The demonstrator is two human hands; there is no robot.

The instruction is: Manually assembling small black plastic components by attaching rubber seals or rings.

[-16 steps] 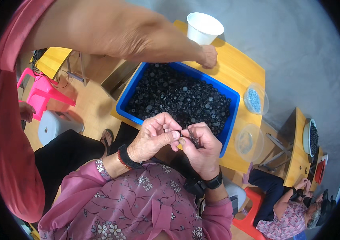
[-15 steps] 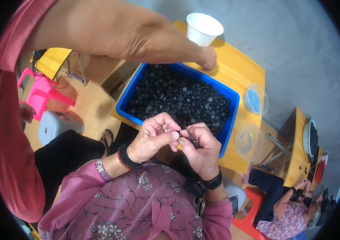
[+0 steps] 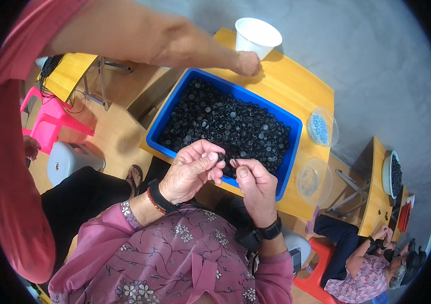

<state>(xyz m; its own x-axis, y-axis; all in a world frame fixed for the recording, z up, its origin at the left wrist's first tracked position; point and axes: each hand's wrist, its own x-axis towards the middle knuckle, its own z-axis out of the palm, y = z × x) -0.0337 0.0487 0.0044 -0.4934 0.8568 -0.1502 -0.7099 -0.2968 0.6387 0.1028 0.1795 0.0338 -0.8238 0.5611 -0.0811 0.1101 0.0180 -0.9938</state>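
Observation:
My left hand pinches a small round black cap between thumb and fingers. Facing it, my right hand is closed with thumb against forefinger on a thin dark piece. Its kind is too small to make out. Both hands hover over the near edge of a blue tub heaped with small black round caps. A narrow gap shows between the two sets of fingertips.
Another person's arm crosses above the tub, its hand at a white bowl. On the yellow table sit a clear tub of pale blue bits and another clear tub. A co-worker sits far right.
My right hand has drawn slightly away from my left, and its fingers have shifted on the thin piece. The other person's hand has moved left and up, against the white bowl.

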